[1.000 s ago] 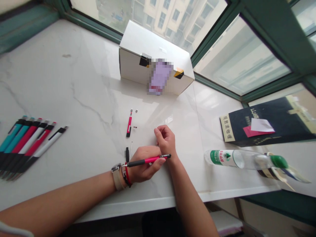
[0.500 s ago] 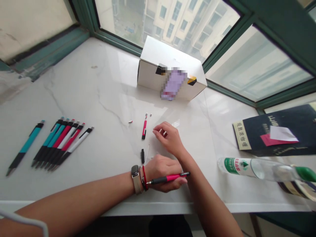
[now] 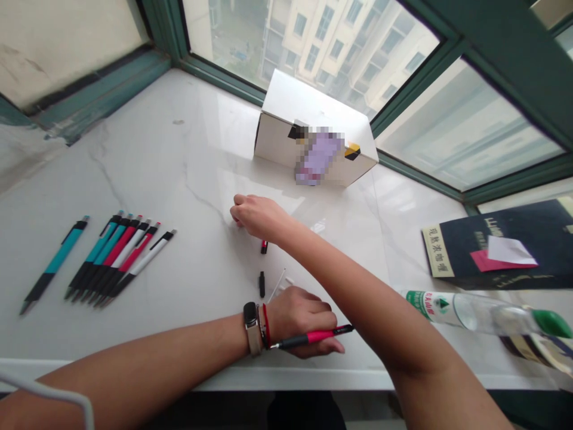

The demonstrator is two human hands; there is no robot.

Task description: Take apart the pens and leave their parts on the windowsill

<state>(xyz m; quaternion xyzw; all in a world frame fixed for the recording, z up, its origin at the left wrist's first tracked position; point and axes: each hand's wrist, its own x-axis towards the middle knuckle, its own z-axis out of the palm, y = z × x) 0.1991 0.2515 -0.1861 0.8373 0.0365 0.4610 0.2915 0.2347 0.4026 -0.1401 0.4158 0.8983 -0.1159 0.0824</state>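
My left hand (image 3: 302,319) rests near the counter's front edge, closed around a red and black pen (image 3: 316,336) that lies crosswise along the thumb. My right hand (image 3: 255,214) reaches over the middle of the counter with its fingers pinched together. Whatever is between those fingertips is hidden. Beneath its wrist, only the lower end of a red and black pen barrel (image 3: 264,246) shows. Nearer to me lie a short black pen part (image 3: 262,284) and a thin white rod (image 3: 277,284). A small white piece (image 3: 290,280) sits just above my left hand.
On the left, several pens (image 3: 119,260) lie in a row, with one blue pen (image 3: 56,263) apart. A white box (image 3: 275,140) with a blurred purple object (image 3: 320,156) stands at the window. A dark packet (image 3: 501,248) and a water bottle (image 3: 483,313) lie on the right.
My right hand has moved left and away from me, now covering the small silver piece's spot and most of the red barrel. My left hand keeps its pen. The view has shifted slightly.
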